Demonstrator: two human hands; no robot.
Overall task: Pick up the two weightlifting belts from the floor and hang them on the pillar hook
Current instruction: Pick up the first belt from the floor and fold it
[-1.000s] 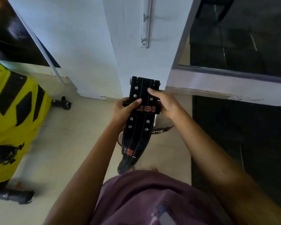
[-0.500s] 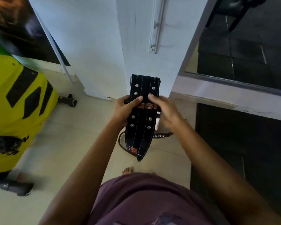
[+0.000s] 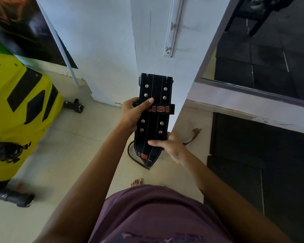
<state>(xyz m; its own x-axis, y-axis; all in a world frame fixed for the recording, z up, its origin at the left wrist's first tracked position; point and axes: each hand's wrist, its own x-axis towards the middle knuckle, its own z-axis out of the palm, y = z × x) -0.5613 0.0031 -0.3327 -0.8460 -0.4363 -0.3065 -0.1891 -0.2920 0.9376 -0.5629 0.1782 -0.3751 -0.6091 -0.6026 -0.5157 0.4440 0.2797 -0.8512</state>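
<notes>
A black belt [image 3: 154,118], folded flat and studded with metal rivets, is held in the air in front of the white pillar [image 3: 153,41], at about 12 o'clock from the person's body. The left hand [image 3: 134,114] grasps its left edge near the middle, thumb laid across the front just beside a band with red letters. The right hand [image 3: 172,148] clasps the lower right edge, thumb pressed over the tapered part of the belt. The belt's square end with a metal buckle points up toward 12 o'clock; its pointed end hangs down toward 6 o'clock, above the pale tile floor [image 3: 68,155].

A hook rail [image 3: 173,27] is fixed to the pillar, above the belt at about 12 o'clock, well apart from it. On the floor behind the belt a dark cord or strap [image 3: 132,155] curves out at its lower left, and a brownish strap end [image 3: 193,135] shows at 3 o'clock from the right hand; whether these belong to a second belt I cannot tell. A yellow and black machine [image 3: 18,111] stands at 9 o'clock. Bare toes [image 3: 137,182] show at 6 o'clock, just above a purple shirt [image 3: 156,216].
</notes>
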